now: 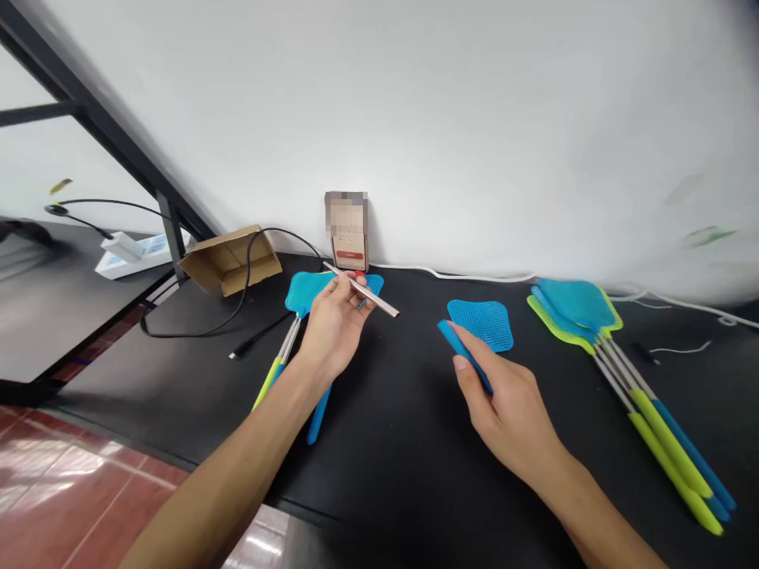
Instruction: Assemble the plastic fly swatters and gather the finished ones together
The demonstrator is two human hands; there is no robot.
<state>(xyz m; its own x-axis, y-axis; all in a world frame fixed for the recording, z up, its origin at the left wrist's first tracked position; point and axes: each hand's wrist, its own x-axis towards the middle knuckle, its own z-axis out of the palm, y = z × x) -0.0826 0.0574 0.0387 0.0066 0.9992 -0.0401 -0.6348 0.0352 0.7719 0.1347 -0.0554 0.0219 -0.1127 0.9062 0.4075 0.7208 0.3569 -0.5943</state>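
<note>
My left hand [339, 320] pinches a thin silver metal rod [379, 302], held slanting above the table. In my right hand [511, 403] is a blue handle [466, 356], its upper end pointing toward the rod; the two are apart. Just behind my right hand a loose blue fly swatter head [481, 322] lies flat. Beneath my left hand and forearm lie several fly swatters with blue heads [303, 291] and green or blue handles [320, 415], partly hidden by the arm.
At the right lies a pile of several fly swatters [640, 387], blue and green. A phone [349, 233] leans on the wall at the back. An open cardboard box [231, 261], a black cable [195, 333] and a power strip [139, 254] are at the left. A white cable [474, 277] follows the wall.
</note>
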